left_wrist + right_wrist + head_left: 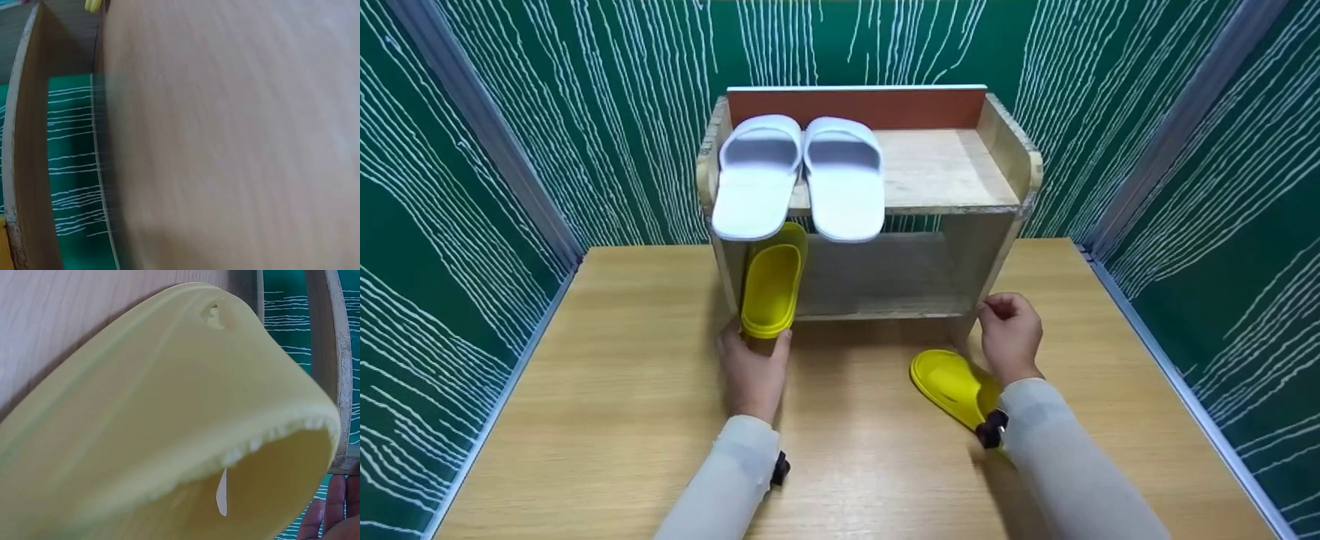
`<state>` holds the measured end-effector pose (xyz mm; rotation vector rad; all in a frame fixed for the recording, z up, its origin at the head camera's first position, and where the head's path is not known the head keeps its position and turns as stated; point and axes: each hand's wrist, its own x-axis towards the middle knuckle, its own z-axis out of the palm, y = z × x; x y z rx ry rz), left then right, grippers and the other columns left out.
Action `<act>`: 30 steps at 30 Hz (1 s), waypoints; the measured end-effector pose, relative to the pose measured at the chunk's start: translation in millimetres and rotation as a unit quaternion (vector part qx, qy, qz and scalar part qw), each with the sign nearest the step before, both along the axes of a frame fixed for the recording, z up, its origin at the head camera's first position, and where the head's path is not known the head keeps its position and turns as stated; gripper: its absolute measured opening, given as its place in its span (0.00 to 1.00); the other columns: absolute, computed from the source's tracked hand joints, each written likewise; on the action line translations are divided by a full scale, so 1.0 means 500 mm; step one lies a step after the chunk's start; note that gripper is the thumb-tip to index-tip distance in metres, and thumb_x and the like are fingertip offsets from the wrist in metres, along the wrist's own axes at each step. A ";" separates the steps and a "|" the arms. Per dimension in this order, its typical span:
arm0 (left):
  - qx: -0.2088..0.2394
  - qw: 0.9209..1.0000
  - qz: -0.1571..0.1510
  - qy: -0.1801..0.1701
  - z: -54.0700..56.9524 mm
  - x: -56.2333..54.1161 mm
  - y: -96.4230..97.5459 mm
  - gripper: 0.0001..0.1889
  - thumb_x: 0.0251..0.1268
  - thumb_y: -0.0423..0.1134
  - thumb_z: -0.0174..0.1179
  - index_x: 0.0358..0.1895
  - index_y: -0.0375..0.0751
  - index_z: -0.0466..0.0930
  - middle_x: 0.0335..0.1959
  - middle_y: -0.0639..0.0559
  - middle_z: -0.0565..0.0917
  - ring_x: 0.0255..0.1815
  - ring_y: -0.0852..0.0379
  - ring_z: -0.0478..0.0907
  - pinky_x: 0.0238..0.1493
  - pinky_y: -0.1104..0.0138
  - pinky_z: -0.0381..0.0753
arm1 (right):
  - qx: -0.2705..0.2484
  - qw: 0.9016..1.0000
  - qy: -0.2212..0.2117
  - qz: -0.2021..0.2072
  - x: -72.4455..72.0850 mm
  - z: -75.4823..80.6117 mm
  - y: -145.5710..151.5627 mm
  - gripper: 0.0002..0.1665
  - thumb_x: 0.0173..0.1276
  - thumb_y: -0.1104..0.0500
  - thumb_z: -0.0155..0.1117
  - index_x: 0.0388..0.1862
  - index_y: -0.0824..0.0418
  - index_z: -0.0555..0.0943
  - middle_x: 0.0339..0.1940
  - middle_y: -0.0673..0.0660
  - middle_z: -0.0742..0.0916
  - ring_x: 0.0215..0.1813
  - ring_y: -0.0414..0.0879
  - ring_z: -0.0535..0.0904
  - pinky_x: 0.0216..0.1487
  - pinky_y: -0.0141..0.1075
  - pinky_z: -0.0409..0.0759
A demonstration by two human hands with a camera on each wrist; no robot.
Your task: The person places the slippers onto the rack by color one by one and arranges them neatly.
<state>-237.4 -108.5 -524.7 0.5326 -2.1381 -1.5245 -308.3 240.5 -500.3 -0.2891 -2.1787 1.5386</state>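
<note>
My left hand [754, 373] grips a yellow slipper [771, 289] by its heel. The slipper points toe-first into the left side of the lower level of a small wooden shoe rack [960, 259]. At the rack's front right upright, my right hand [1011, 330] holds the edge with curled fingers; its fingertips also show beside the wood in the right wrist view [337, 506]. A second yellow slipper [952, 382] lies on the table under the right wrist, and fills much of the right wrist view. The left wrist view shows no hand.
Two white slippers [799, 184] sit side by side on the left of the rack's top shelf [945, 169], heels overhanging its front edge. The wooden tabletop [622, 375] surrounds the rack. Green walls with white streaks [607, 135] stand behind and at both sides.
</note>
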 end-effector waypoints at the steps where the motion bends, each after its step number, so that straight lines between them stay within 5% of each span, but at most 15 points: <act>1: -0.008 1.000 0.002 0.000 -0.003 0.002 -0.001 0.44 0.61 0.54 0.76 0.75 0.44 0.62 0.67 0.48 0.70 0.68 0.47 0.75 0.71 0.49 0.74 | -0.001 1.000 -0.001 0.000 0.000 0.000 0.001 0.07 0.74 0.65 0.69 0.46 0.67 0.83 0.39 0.54 0.83 0.42 0.43 0.77 0.43 0.25 0.77; 4: -0.027 0.999 0.000 0.026 -0.010 0.008 -0.010 0.41 0.64 0.52 0.74 0.75 0.42 0.63 0.68 0.45 0.70 0.68 0.46 0.74 0.70 0.49 0.76 | -0.005 1.000 -0.003 0.002 0.001 0.001 0.001 0.07 0.73 0.65 0.69 0.46 0.68 0.83 0.38 0.54 0.83 0.41 0.44 0.77 0.42 0.25 0.77; 10: -0.034 0.988 -0.012 0.148 -0.022 0.015 -0.035 0.32 0.66 0.34 0.67 0.71 0.31 0.67 0.65 0.34 0.70 0.67 0.36 0.70 0.73 0.45 0.68 | 0.000 1.000 -0.011 0.013 0.001 0.001 -0.002 0.07 0.74 0.65 0.69 0.47 0.67 0.83 0.41 0.56 0.84 0.43 0.45 0.78 0.43 0.24 0.79; 17: -0.061 0.972 -0.006 0.229 -0.028 -0.007 -0.066 0.29 0.67 0.35 0.64 0.67 0.23 0.69 0.61 0.28 0.71 0.65 0.33 0.70 0.69 0.42 0.68 | 0.004 1.000 -0.011 0.008 0.005 0.003 0.005 0.06 0.75 0.65 0.68 0.47 0.66 0.83 0.43 0.59 0.84 0.44 0.46 0.78 0.44 0.23 0.78; 22: -0.050 0.974 -0.006 0.221 -0.024 -0.016 -0.089 0.26 0.68 0.36 0.60 0.66 0.25 0.71 0.62 0.29 0.72 0.66 0.36 0.69 0.72 0.43 0.65 | 0.007 1.000 -0.022 0.013 0.007 0.004 0.007 0.05 0.75 0.64 0.68 0.47 0.64 0.82 0.43 0.57 0.84 0.45 0.46 0.78 0.45 0.24 0.78; 30: -0.022 0.988 -0.046 0.148 -0.013 -0.023 -0.116 0.23 0.77 0.34 0.56 0.69 0.29 0.69 0.67 0.35 0.70 0.70 0.41 0.68 0.77 0.49 0.64 | 0.000 0.998 -0.042 0.052 0.016 0.010 0.018 0.11 0.77 0.60 0.68 0.53 0.64 0.82 0.48 0.57 0.84 0.49 0.48 0.78 0.47 0.23 0.80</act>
